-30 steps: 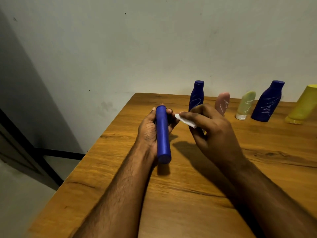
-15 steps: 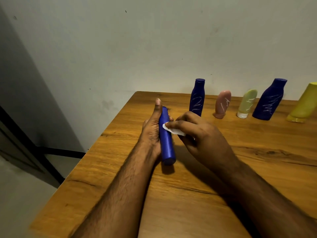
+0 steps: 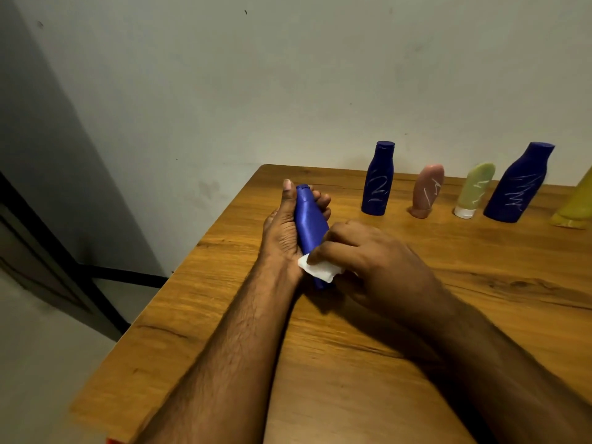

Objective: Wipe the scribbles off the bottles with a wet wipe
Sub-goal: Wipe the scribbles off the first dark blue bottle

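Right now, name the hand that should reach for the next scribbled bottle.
Right hand: it lies nearer the standing blue bottle, though it pinches the wipe. The left hand grips the held bottle.

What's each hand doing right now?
Left hand: fingers curled round the blue bottle, holding it.
Right hand: fingers pinch the wet wipe against the bottle.

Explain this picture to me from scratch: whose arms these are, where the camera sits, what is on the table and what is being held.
There is no machine here. A person wears a camera on the head, looking down at their own arms. The left hand grips a blue bottle just above the wooden table. The right hand pinches a white wet wipe against that bottle's lower part. Standing along the wall are a small blue bottle, a pink tube, a green tube and a large blue bottle, all with pale scribbles, plus a yellow container at the edge.
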